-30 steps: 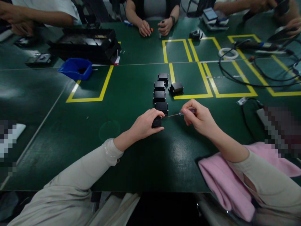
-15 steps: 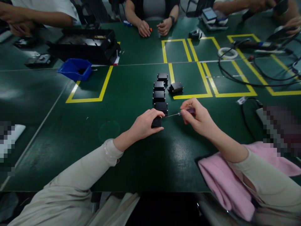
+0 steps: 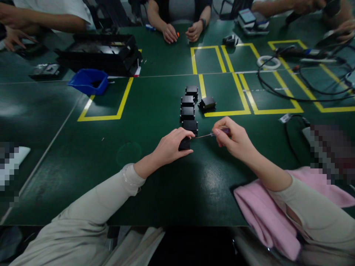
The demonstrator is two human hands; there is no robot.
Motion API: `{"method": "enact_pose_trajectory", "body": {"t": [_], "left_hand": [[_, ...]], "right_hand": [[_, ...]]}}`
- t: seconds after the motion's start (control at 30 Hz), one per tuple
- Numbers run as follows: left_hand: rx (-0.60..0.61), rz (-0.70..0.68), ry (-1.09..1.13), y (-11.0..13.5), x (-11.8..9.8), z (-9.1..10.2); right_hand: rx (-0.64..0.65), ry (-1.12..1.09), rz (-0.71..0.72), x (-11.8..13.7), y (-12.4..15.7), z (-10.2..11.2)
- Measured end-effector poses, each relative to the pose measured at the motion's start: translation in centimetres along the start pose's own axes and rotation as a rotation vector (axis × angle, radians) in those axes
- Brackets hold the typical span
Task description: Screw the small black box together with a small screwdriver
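My left hand [image 3: 173,147] grips a small black box [image 3: 184,144] on the table, thumb on its near side and fingers over its far side. In my right hand [image 3: 229,136] is a screwdriver [image 3: 203,136] with a dark purple handle, held nearly level. Its thin shaft points left, and the tip meets the right side of the held box, close to my left fingertips. Directly beyond stands a column of several similar black boxes [image 3: 189,126] with small bright screws at their sides. Another black box [image 3: 208,103] sits apart to the right of the column.
A blue bin [image 3: 89,80] and black trays [image 3: 97,55] stand at the back left. Yellow tape marks the green table [image 3: 155,107]. Black cables [image 3: 277,94] and a white ring [image 3: 268,62] lie right. A pink cloth [image 3: 266,214] hangs over the front edge. Co-workers' hands [image 3: 169,34] rest opposite.
My right hand has shifted very slightly with the screwdriver; my left hand stays on the box. At the far left, a co-worker's hand has opened and lowered toward the table.
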State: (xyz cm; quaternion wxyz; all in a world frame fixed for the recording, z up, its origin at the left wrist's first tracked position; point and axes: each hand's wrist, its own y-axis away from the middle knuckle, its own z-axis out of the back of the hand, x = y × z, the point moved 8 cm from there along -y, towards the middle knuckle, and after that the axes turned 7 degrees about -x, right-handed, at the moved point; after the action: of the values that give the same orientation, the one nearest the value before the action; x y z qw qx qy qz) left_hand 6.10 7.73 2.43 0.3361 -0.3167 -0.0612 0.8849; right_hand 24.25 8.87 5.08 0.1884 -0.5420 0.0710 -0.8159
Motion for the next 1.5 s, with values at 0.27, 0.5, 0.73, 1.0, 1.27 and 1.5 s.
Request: {"method": "enact_pose_trajectory", "body": {"t": [0.27,0.5,0.73,1.0,1.27,1.5], "left_hand": [[0.003,0.004,0.007,-0.04,-0.11,0.06],[0.009,0.004,0.002,-0.02,-0.05,0.05],[0.011,0.018,-0.004,-0.04,0.04,0.03],[0.004,0.006,-0.002,-0.04,0.02,0.0],[0.011,0.008,-0.004,-0.06,-0.04,0.06],[0.013,0.014,-0.007,-0.1,-0.02,0.08]], "right_hand": [[-0.006,-0.04,-0.012,-0.02,0.0,0.06],[0.019,-0.027,-0.015,-0.02,0.11,-0.04],[0.034,0.035,0.014,0.44,0.11,-0.1],[0.023,-0.009,-0.004,0.08,0.13,-0.02],[0.007,-0.006,0.015,0.42,0.15,0.08],[0.029,0.0,-0.01,0.31,0.11,-0.14]]}}
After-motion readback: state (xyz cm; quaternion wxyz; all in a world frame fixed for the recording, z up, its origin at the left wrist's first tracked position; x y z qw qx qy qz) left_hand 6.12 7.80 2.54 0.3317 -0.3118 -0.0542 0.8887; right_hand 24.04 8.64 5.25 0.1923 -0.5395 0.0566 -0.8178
